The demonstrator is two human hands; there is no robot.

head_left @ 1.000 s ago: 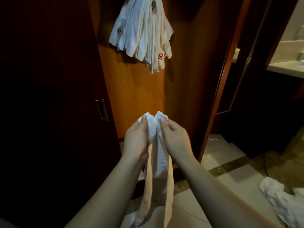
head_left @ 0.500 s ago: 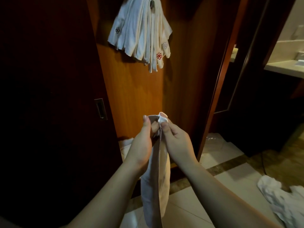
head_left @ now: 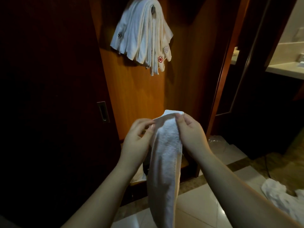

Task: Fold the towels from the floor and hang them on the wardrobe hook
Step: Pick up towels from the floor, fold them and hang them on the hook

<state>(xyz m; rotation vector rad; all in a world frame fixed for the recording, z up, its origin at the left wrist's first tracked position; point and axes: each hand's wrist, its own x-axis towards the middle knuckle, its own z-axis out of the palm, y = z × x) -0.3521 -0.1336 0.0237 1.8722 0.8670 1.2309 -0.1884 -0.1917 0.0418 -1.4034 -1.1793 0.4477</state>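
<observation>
A white towel (head_left: 166, 155) hangs lengthwise in front of the person, folded into a narrow strip whose lower end drops out of view at the bottom edge, above the floor. Its top edge is held at both corners: the right hand (head_left: 189, 130) pinches the right corner between thumb and curled fingers, and the left hand (head_left: 138, 137) grips the left corner with its fingers curled into the cloth. Straight above, a bundle of folded towels (head_left: 143, 35) is draped over the wardrobe hook (head_left: 153, 9); several of them carry a small flower emblem near the hem, one in red. The hook sits high on an orange-brown wooden panel (head_left: 136, 96) at the back of the wardrobe. To the left stands a dark sliding door (head_left: 49, 96) with a recessed metal handle (head_left: 103, 111), well apart from the left hand. The floor (head_left: 205, 203) is pale glossy tile with a darker mottled band running across it. At the lower right a crumpled white towel on the floor (head_left: 279, 196) lies clear of the right forearm. Behind the held towel, something pale rests low in the wardrobe, too dim to identify. At the far right a light countertop (head_left: 286, 68) shows through a doorway.
</observation>
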